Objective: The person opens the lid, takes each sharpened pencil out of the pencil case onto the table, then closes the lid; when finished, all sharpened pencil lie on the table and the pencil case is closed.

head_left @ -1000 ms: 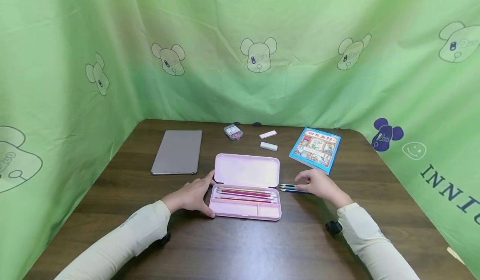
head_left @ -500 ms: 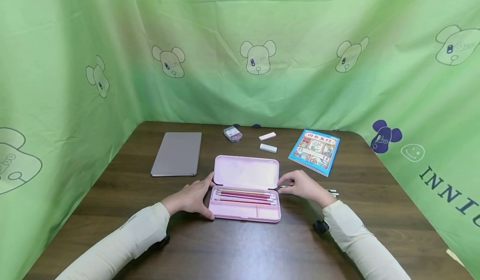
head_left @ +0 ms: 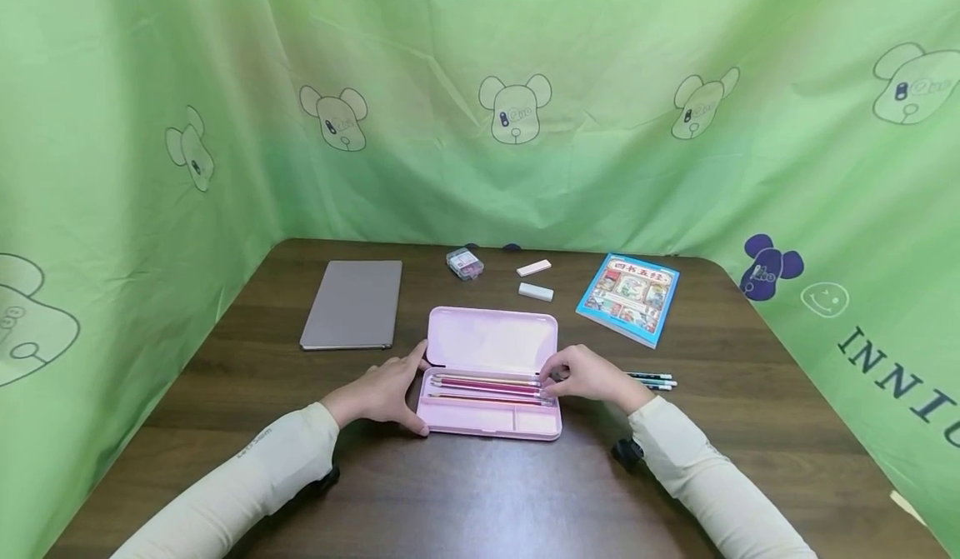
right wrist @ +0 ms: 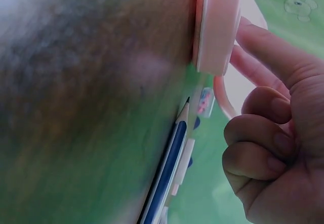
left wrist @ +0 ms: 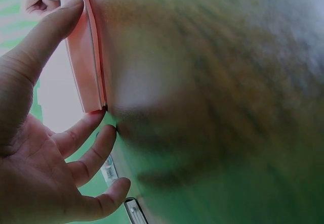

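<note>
A pink pencil case (head_left: 468,420) lies open at mid-table, its lid tipped back. Inside it are several pencils (head_left: 487,388) in red, pink and yellowish tones. My left hand (head_left: 382,391) holds the case's left end between thumb and index finger; the other fingers hang loose in the left wrist view. At the case's right end is my right hand (head_left: 585,373), thumb and index finger over the pencils' ends. In the right wrist view its other fingers are curled, and the case wall (right wrist: 217,32) hides the fingertips. Whether they pinch a pencil is unclear.
Several dark and teal pencils (head_left: 660,381) lie on the table beneath and right of my right hand. Behind the case are a small clear box (head_left: 465,264) and two pale blocks, one white (head_left: 536,291). A grey notebook (head_left: 352,305) lies left, a blue-edged book (head_left: 630,299) right.
My right hand has moved left from the dark pencils to the right end of the pencil case, leaving those pencils on the table. My left hand stays at the case.
</note>
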`<state>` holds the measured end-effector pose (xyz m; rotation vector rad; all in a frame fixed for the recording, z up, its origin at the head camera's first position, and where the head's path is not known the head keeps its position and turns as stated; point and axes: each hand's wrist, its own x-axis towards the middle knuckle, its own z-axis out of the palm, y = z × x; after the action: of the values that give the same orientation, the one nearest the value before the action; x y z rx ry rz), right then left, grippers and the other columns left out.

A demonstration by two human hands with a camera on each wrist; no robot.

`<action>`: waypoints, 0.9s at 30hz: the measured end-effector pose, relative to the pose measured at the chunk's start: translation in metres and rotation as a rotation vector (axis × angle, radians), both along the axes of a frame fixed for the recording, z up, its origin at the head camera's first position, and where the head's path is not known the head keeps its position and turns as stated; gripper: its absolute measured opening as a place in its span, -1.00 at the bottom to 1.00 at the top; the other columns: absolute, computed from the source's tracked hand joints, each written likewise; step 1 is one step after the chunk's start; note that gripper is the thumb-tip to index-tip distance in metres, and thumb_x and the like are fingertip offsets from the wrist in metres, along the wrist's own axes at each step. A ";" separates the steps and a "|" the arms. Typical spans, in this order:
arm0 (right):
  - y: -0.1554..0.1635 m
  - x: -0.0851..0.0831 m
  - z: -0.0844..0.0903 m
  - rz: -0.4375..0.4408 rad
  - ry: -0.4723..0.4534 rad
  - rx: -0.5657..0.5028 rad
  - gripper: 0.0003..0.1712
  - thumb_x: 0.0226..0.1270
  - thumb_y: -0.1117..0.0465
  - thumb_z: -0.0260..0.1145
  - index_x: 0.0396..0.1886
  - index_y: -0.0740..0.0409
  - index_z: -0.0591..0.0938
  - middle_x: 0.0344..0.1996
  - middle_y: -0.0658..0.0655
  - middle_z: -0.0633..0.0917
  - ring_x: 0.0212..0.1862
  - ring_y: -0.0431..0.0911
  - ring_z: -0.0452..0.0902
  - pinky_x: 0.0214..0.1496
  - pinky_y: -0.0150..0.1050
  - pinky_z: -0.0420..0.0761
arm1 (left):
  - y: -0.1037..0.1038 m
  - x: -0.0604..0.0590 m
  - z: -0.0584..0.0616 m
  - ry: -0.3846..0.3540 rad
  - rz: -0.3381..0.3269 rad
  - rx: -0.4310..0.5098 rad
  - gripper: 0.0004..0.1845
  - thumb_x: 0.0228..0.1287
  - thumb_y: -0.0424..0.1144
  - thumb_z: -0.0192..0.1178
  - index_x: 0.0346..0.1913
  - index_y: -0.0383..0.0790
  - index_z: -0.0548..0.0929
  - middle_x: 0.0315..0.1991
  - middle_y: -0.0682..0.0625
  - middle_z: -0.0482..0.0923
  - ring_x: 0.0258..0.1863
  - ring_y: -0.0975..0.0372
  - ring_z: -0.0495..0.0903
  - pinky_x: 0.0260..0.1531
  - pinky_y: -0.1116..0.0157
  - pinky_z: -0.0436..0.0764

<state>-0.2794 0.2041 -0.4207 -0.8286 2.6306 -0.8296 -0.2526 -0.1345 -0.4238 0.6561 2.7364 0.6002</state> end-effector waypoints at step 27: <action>-0.009 -0.003 -0.004 0.121 0.004 0.065 -0.87 0.02 0.18 0.42 -0.48 0.10 0.64 -0.69 -0.15 0.45 -0.61 -0.33 0.27 -0.57 -0.45 0.29 | 0.001 -0.001 0.000 0.009 -0.010 0.005 0.37 -0.38 0.11 0.53 0.43 -0.33 -0.12 0.18 0.05 0.43 0.22 0.03 0.32 0.10 -0.23 0.22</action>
<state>-0.2821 0.1952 -0.4242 -0.9612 2.5665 -0.7086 -0.2536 -0.1335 -0.4235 0.6745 2.7387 0.6034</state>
